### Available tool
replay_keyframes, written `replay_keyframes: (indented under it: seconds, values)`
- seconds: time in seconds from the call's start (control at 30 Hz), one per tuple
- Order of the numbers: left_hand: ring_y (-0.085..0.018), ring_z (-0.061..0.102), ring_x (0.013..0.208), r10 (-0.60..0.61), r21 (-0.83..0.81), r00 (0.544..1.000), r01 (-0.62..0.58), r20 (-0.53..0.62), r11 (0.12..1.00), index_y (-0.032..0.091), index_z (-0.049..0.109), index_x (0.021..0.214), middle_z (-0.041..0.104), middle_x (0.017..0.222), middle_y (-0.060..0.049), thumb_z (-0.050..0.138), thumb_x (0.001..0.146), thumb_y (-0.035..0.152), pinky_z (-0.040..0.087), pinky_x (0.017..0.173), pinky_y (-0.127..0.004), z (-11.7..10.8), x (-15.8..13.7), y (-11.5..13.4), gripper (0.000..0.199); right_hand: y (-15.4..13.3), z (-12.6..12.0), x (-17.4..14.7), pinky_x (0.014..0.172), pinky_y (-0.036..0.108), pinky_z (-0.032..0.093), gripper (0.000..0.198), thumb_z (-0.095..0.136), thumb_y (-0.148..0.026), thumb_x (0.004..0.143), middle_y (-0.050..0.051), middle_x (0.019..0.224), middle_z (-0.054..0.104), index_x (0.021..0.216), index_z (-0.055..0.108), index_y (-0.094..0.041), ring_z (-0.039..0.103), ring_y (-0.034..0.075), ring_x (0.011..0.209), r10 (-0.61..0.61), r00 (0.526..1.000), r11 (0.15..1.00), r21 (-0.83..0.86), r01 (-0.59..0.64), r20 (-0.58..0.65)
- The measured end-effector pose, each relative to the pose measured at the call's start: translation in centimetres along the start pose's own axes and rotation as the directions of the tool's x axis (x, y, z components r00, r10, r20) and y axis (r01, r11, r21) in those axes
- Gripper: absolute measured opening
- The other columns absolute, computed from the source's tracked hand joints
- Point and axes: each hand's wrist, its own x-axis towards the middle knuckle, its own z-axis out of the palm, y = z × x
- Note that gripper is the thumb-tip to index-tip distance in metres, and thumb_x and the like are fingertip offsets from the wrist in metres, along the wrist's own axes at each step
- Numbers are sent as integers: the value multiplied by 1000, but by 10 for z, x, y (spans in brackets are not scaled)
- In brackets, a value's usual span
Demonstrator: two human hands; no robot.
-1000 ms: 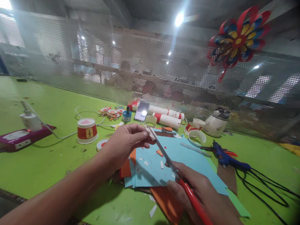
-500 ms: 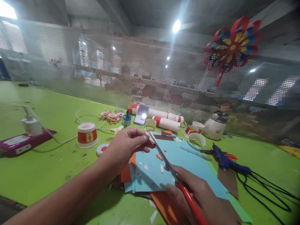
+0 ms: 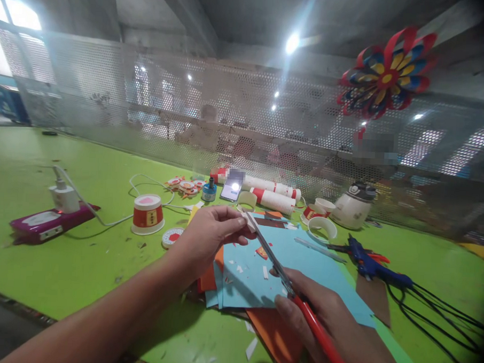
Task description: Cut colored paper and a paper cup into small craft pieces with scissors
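Between the thumb and fingers of my left hand (image 3: 219,228) is a small piece of white paper (image 3: 248,222). My right hand (image 3: 320,313) grips scissors (image 3: 276,263) with red handles, their blades reaching up and left to the paper. Whether the blades are parted I cannot tell. Beneath both hands lie light blue paper sheets (image 3: 302,264) strewn with white scraps and a small orange-red cutout (image 3: 262,252). Orange paper (image 3: 275,338) sticks out under them toward me.
On the green table (image 3: 81,271) stand a purple power strip (image 3: 43,226), a red-and-white paper cup (image 3: 148,215), a blue bottle (image 3: 209,191), a phone (image 3: 232,186) and a kettle-shaped container (image 3: 353,208). A blue glue gun (image 3: 374,267) with black cables lies right. A perforated screen (image 3: 249,112) rises behind.
The view has shifted slightly, so everything sits a little farther right. Both hands keep nearly the same pose, with the scissor blades still at the white paper.
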Motion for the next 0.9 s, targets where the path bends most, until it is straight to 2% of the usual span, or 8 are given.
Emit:
replay_keyframes:
  seconds: [0.2, 0.43, 0.67, 0.8, 0.9]
  values:
    - [-14, 62, 69, 1, 5, 1000, -1, 16, 1000, 11, 67, 66, 68, 73, -8, 65, 75, 16, 47, 63, -25, -1, 0, -1, 9, 0, -2, 1, 66, 28, 50, 33, 47, -46, 88, 3, 89, 70, 102, 65, -22, 64, 21, 79, -10, 997, 1000, 21, 8, 71]
    - [-15, 63, 69, -17, -23, 1000, 17, 2, 1000, 10, 67, 65, 68, 72, -9, 67, 73, 15, 48, 64, -25, -1, 0, 1, 10, 1, 0, 1, 68, 29, 47, 36, 46, -48, 88, 3, 87, 68, 106, 63, -22, 62, 21, 80, 14, 995, 998, 68, -21, 98]
    - [-16, 63, 68, -34, -28, 999, 34, -9, 999, 9, 68, 67, 69, 74, -10, 68, 72, 17, 49, 65, -27, -1, 1, -1, 9, 1, 1, 0, 70, 27, 48, 36, 48, -48, 87, 2, 88, 69, 107, 65, -24, 63, 22, 87, 21, 998, 998, 63, -25, 53]
    - [-16, 63, 67, -29, -28, 1000, 29, -7, 999, 9, 68, 68, 69, 73, -10, 69, 72, 18, 49, 64, -27, -1, 1, -1, 10, 2, 2, 0, 67, 26, 49, 34, 48, -46, 87, 1, 86, 71, 106, 66, -24, 64, 19, 76, 1, 1000, 998, 56, -2, 22]
    - [-15, 63, 66, -32, -23, 999, 31, -8, 999, 9, 67, 67, 69, 73, -10, 69, 71, 17, 49, 63, -26, -1, 0, -1, 10, 3, 3, 0, 66, 26, 49, 36, 48, -47, 87, 2, 86, 72, 105, 67, -23, 64, 20, 75, -4, 1000, 998, 60, 3, 8]
